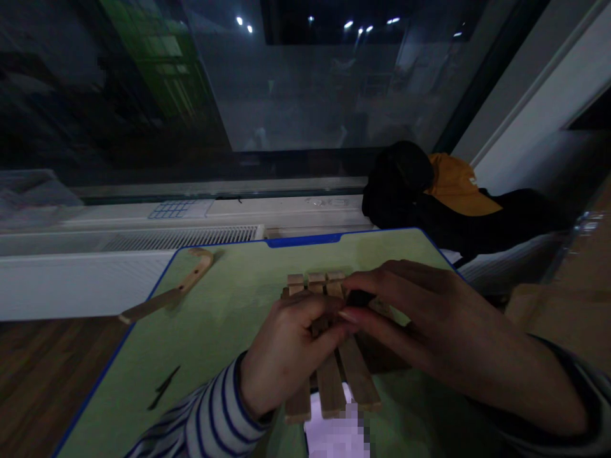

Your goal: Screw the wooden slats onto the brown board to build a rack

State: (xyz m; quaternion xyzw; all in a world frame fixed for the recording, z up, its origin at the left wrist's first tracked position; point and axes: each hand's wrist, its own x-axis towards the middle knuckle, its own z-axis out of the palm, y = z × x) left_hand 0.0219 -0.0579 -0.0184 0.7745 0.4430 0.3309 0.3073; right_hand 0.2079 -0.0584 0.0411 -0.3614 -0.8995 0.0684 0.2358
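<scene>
A small slatted wooden piece (329,381), made of three parallel slats, lies on a green mat (229,318) in front of me. My left hand (286,350) rests on its middle with the fingers curled in a pinch. My right hand (420,324) reaches in from the right, its fingertips meeting the left hand's over the slats. A small dark thing (359,298) shows under the right fingers; I cannot make out what it is. Both sleeves are striped.
A curved wooden part (172,294) lies at the mat's far left edge. A thin dark tool (163,387) lies on the mat's left. A black bag and an orange cap (453,187) sit at the back right. A radiator (119,254) and a window run behind.
</scene>
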